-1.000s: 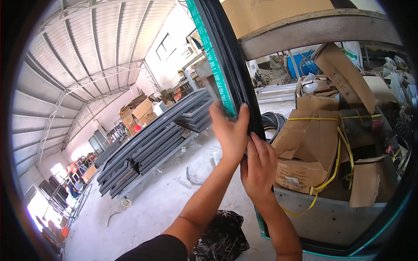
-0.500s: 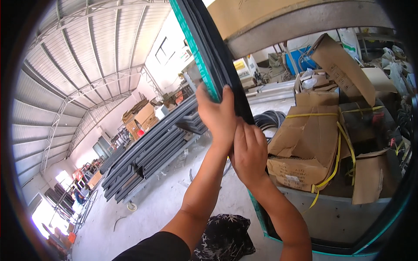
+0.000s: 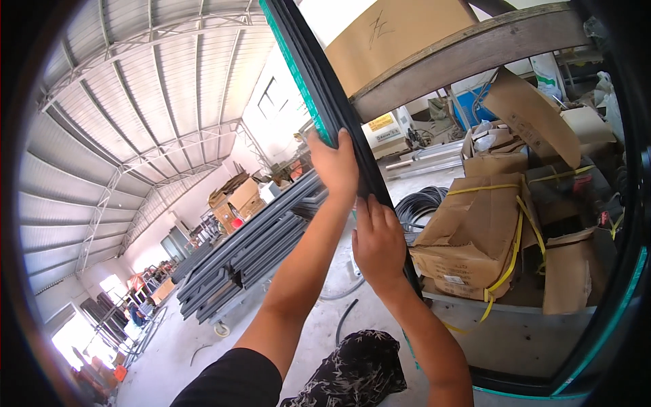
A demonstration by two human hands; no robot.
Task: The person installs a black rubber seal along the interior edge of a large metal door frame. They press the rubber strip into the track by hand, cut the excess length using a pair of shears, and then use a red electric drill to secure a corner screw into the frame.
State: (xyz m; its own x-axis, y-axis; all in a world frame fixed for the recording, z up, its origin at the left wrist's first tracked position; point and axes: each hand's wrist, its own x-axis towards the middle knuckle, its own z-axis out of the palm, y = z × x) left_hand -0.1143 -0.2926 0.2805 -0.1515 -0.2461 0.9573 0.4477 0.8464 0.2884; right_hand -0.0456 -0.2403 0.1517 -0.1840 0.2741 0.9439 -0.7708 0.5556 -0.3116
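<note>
A tall black frame with green protective film along its edge stands tilted in front of me. My left hand is closed round its near upright, thumb on the dark face and fingers at the filmed side. Just below, my right hand presses its fingers, held close together, against the same upright; its palm side is hidden. Thin dark lines run lengthwise along the upright. Below my right hand, a short black strip hangs or lies near the floor; I cannot tell whether it joins the frame.
Through the frame show cardboard boxes with yellow strapping and coiled black hose. A beam crosses behind the upright. Left of my arms, long grey profiles lie stacked on a wheeled cart. Patterned dark cloth shows at the bottom.
My right hand has slid a little down the upright, away from my left wrist. My left hand stays on the upright, its fingers now less blurred. The whole view has shifted slightly.
</note>
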